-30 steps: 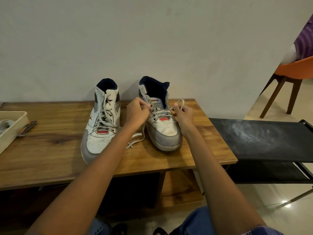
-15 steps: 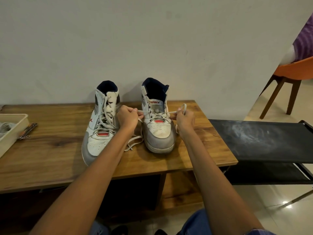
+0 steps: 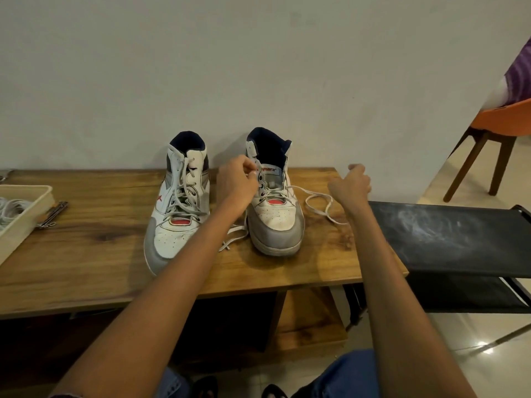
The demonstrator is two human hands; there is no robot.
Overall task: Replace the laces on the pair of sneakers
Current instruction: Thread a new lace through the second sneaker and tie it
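Head view
Left hand (image 3: 236,187): at frame centre, fingers curled at the left eyelet row of the right sneaker, pinching the lace there between thumb and fingertips.
Right hand (image 3: 351,187): right of centre, raised beside the right sneaker, fingers loosely curled; whether it grips any lace cannot be told, and the loose lace end lies on the wood just left of it.
Right sneaker (image 3: 274,202): white and grey high-top with dark collar and red tongue patch, upright on the wooden table (image 3: 100,248), toe toward the camera, only its lower eyelets threaded.
Lace (image 3: 317,205): white, runs out of the right sneaker's right side and loops on the tabletop; another end trails on the table between the two shoes.
Left sneaker (image 3: 179,202): same design, left of centre, fully laced, toe angled toward lower left.
Tray (image 3: 27,215): beige, at the left edge, with coiled white laces inside.
Metal tool (image 3: 53,214): lies just beside the tray's right wall; its type is unclear.
Black rack (image 3: 448,239): right of the table, fabric shelf with chalky marks.
Orange chair (image 3: 500,122): upper right corner, wooden legs.
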